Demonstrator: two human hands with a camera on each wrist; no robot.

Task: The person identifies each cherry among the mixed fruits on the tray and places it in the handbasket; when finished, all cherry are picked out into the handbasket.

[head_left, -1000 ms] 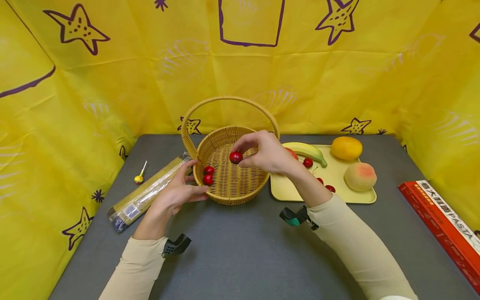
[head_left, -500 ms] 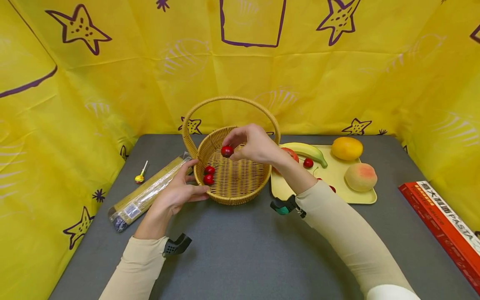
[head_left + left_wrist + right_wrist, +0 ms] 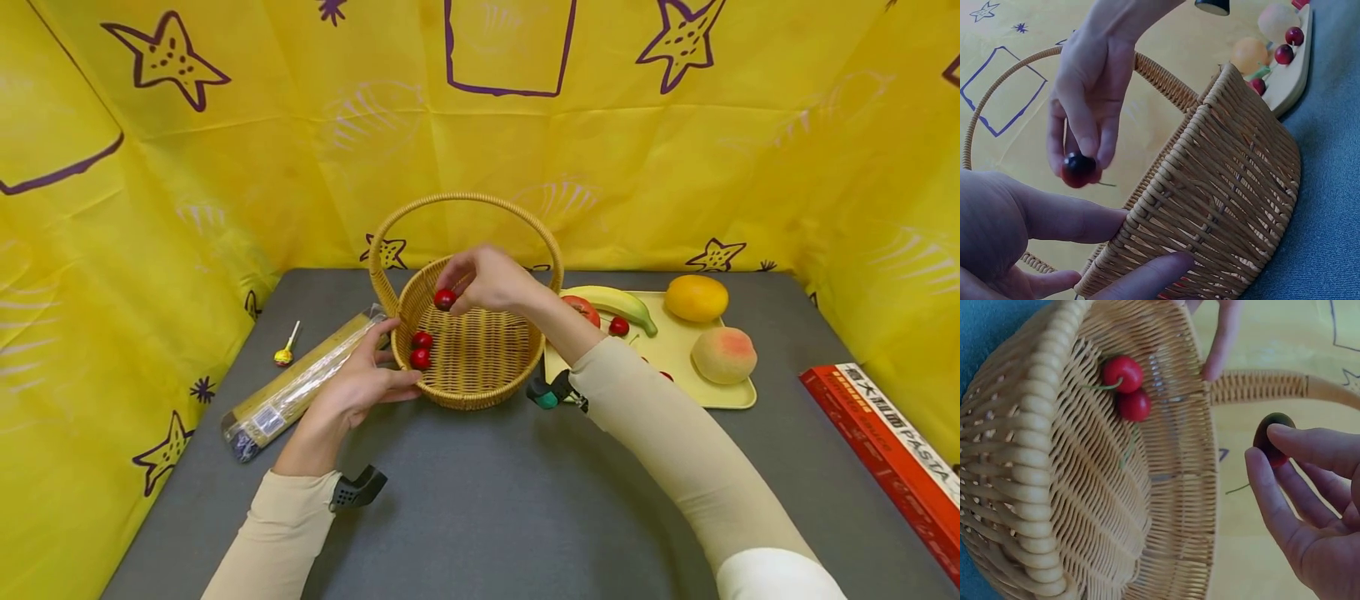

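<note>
My right hand [image 3: 487, 279] pinches a dark red cherry [image 3: 445, 300] between thumb and fingertips, above the inside of the wicker basket [image 3: 480, 400]. In the right wrist view a thin stem trails from this cherry [image 3: 1272, 439]. Two more cherries [image 3: 422, 358] lie together on the basket floor by its left wall. My left hand [image 3: 360, 379] holds the basket's left rim: its thumb lies over the rim, and another finger presses the outer weave in the left wrist view. The index fingertip reaches the foot of the arched handle [image 3: 465, 197].
Right of the basket, a cream tray [image 3: 675, 333] carries a banana [image 3: 626, 307], a tomato [image 3: 583, 310], a mango [image 3: 696, 298], a peach [image 3: 723, 356] and several cherries. A long clear-wrapped package [image 3: 300, 387] and a lollipop [image 3: 283, 357] lie left. A pasta box [image 3: 877, 450] lies far right.
My right hand has carried the cherry leftward and slightly away from me over the basket. The left hand keeps its place on the rim, and the two cherries inside lie as before.
</note>
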